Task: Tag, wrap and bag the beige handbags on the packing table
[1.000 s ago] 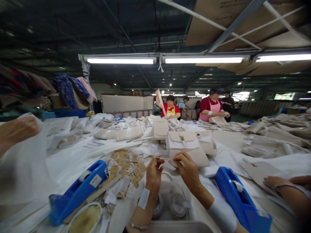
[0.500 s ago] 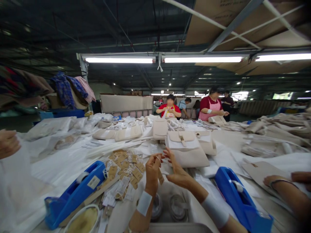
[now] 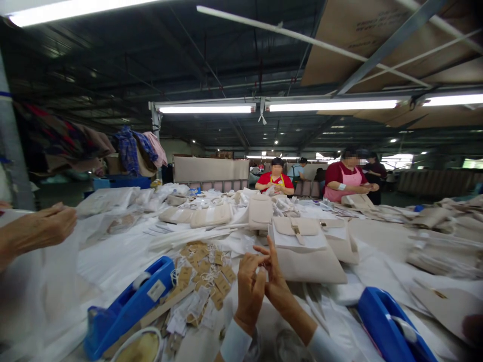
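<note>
My left hand [image 3: 249,291] is raised at the lower middle, fingers curled together; what they hold is too small to name. Against it, my right hand [image 3: 277,281] has its thumb and a finger at the left fingertips, with the index finger pointing up. Just behind them stands a cream bag [image 3: 307,256] with a flap and a metal clasp. Left of my hands lies a heap of brown and white tags [image 3: 204,269] with strings. A blue tape dispenser [image 3: 130,301] is left of the heap, and a second blue dispenser [image 3: 392,322] is at the right.
Another person's hand [image 3: 56,226] holds thin white wrapping at the left edge. A round tub [image 3: 141,347] sits at the bottom left. More cream bags [image 3: 211,215] and white sheets cover the table. Several people work beyond it, one in a pink apron [image 3: 349,183].
The view has shifted, moving the scene rightward. My hands have come together; the brown tag that hung from my left hand no longer shows. The other person's hand at left reaches further in.
</note>
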Available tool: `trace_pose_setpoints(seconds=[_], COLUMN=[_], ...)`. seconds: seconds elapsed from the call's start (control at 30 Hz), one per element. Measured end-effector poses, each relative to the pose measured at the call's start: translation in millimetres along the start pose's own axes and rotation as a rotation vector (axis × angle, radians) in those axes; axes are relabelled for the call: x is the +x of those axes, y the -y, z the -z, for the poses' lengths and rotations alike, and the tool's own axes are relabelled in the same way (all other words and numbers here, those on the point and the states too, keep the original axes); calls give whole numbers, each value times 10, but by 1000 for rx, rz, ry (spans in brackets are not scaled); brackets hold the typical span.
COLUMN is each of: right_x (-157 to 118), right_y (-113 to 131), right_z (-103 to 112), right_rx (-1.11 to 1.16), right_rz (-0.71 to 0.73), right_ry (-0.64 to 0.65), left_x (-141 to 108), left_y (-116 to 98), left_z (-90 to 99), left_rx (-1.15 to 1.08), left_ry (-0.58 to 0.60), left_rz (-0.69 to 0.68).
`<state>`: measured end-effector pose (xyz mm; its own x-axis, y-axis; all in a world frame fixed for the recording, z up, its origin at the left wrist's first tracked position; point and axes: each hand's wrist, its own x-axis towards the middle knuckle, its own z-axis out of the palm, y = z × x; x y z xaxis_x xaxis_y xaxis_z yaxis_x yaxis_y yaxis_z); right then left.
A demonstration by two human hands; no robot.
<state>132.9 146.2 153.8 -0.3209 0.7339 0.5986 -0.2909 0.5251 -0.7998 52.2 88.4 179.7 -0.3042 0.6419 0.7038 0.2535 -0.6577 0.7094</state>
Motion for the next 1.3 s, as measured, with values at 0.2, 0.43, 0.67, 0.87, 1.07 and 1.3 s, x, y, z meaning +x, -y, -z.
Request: trace_pose_setpoints(seconds=[0.2,0.43,0.67,0.87,1.07,1.3], right_x=[44,17,-7,142,206,175], right_y=[35,40,48,104,294,441], right_z=[45,121,252,317,618,837], right_rx=[27,-61,-134,-89,-72,44], right_rz=[-105,-93,-189,-155,-197,-401], right_ry=[28,77,207,164,260,309], left_x=[16,5,25,45,50,100], left_y=[74,19,1,-58,-22,124], left_z=[-38,-40,-65,-81,-85,-99], left_rx=[76,1,-145,-195,-341,-684], left_ry=[-110,-150,-124,-144,-193,-262], left_rz=[89,103,224,217,234,398])
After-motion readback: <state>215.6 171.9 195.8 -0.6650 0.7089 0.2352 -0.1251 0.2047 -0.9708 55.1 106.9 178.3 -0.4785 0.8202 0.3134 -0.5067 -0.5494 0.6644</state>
